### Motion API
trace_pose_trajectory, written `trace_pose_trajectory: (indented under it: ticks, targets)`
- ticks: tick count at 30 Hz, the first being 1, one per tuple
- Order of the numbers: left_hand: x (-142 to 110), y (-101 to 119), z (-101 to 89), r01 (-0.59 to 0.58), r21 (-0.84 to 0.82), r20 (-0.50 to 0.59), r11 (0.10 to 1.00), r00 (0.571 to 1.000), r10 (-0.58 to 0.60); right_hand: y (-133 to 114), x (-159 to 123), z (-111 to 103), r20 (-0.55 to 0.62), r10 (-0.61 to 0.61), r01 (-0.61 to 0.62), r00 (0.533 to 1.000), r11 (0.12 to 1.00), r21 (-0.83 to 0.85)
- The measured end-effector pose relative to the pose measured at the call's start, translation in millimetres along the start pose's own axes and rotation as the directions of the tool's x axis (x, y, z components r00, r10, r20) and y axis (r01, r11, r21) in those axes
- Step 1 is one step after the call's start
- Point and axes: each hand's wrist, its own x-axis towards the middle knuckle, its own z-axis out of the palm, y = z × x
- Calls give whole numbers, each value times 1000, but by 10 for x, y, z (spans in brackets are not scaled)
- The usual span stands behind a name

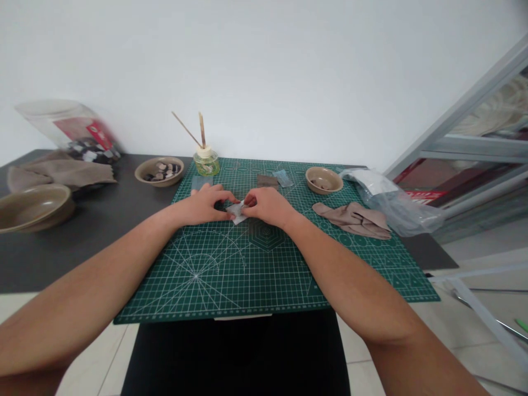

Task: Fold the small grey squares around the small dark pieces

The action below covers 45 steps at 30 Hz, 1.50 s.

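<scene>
Over the middle of the green cutting mat, my left hand pinches the left side of a small whitish-grey piece of thin sheet. Its material is too small to make out. My right hand has its thumb and fingertips closed on the right side of the same piece. Fingers hide part of it. Just behind my left hand lies a flat grey-blue square. Beyond my right hand are a brown square and a light blue square.
A reed diffuser stands behind the hands. Bowls hold small pieces at left and right. A brown cloth and clear plastic bag lie rightward. Far left are a larger bowl, another cloth and a tilted bag.
</scene>
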Motion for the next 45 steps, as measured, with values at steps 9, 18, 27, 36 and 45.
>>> trace_pose_trajectory:
  ticks: [9, 18, 27, 36, 45]
  targets:
    - [-13, 36, -13, 18, 38, 33, 999, 999, -19, -74, -11, 7, 50, -58, 57, 997, 998, 29]
    - [-28, 28, 9, 10, 55, 12, 998, 1000, -10, 55, 14, 28, -39, 5, -3, 999, 998, 63]
    - [12, 107, 74, 32, 40, -52, 999, 998, -30, 51, 45, 53, -442, 80, 82, 894, 939, 335]
    - [16, 14, 40, -98, -178, -128, 979, 989, 76, 208, 134, 66, -668, 299, 237, 681, 774, 587]
    - [75, -150, 59, -191, -420, -562, 887, 822, -89, 331, 219, 61, -636, 390, 323, 666, 618, 717]
